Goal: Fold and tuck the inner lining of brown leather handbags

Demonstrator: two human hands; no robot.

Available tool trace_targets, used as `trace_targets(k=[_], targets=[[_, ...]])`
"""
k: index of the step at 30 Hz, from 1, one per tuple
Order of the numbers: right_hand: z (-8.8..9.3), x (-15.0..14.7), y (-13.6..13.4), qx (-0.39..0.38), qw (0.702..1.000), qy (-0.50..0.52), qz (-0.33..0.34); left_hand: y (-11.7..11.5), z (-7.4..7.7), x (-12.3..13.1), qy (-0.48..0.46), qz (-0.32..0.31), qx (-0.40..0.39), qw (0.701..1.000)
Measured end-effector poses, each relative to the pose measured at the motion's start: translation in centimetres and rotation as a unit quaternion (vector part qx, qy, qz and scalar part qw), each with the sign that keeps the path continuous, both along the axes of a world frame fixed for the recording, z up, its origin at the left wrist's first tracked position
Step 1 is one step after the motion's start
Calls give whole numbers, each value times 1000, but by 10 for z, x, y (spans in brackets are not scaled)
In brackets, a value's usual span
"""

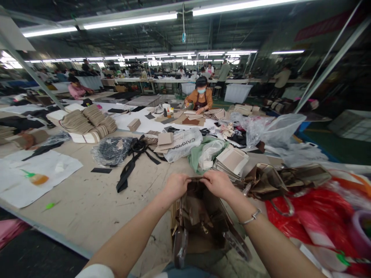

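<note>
A brown handbag [199,216] stands in front of me at the table's near side, its mouth facing up. My left hand [176,187] pinches the bag's far top edge. Close beside it, my right hand [218,184] grips the same edge a little to the right. The bag's handles, wrapped in clear plastic, hang toward me on both sides. Inside, a small gold-coloured metal piece shows, while the bottom is too dark to make out. More brown bags [265,181] lie to the right of my right hand.
Beige panel stacks [84,123] rise at the left. Black straps [127,170] and a plastic-wrapped bundle [111,150] lie mid-table. Stacked boards [232,160] sit beyond my right hand. Red plastic [307,216] covers the right side. A glue bottle [37,178] lies on white paper. A co-worker [201,96] sits across.
</note>
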State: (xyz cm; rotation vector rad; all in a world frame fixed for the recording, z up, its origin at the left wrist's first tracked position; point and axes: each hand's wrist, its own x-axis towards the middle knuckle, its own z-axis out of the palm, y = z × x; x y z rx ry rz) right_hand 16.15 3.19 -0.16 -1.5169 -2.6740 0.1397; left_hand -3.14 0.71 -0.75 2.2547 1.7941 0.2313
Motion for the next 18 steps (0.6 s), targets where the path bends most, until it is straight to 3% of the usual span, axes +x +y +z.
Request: trace_targets(k=[5, 12, 18], targets=[[0, 0, -2, 1, 1000, 1, -5, 2, 4, -7, -46, -54, -44, 996], [0, -1, -4, 1, 1000, 3, 5, -2, 11, 1, 80, 1, -33, 996], [-2, 0, -1, 0, 1000, 10, 8, -1, 9, -4, 34, -13, -29, 999]])
